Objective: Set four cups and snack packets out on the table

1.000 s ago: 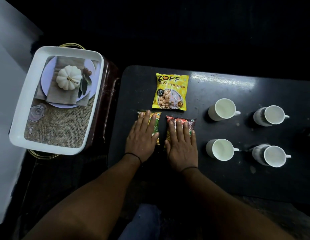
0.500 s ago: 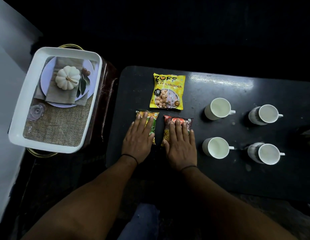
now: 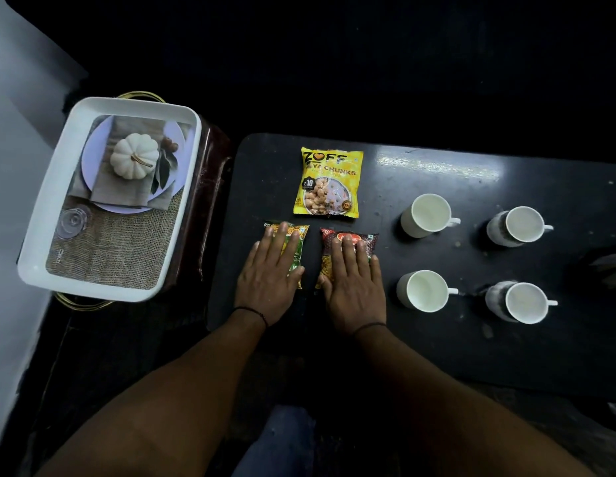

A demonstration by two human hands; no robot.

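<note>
At nine o'clock of the four white cups (image 3: 426, 215), left hand (image 3: 270, 275) and right hand (image 3: 354, 285) press flat, fingers straight and gripping nothing, on the green packet (image 3: 297, 239) and red packet (image 3: 329, 249), which could skid into the Zoff soya chunks packet (image 3: 329, 182) at twelve.

Single head cam, wide-angle, looking steeply down and forward from above the person's lap. Close range: forearms fill the bottom, black table (image 3: 437, 339) spans centre to right edge, white tray (image 3: 41, 215) at left. No second view, so no overlap.

— What sort of place is shown?
— A home room is suggested: a dark low table (image 3: 437, 339) is laid with white cups (image 3: 427, 215), and a decorated serving tray (image 3: 55, 187) is kept beside it.
</note>
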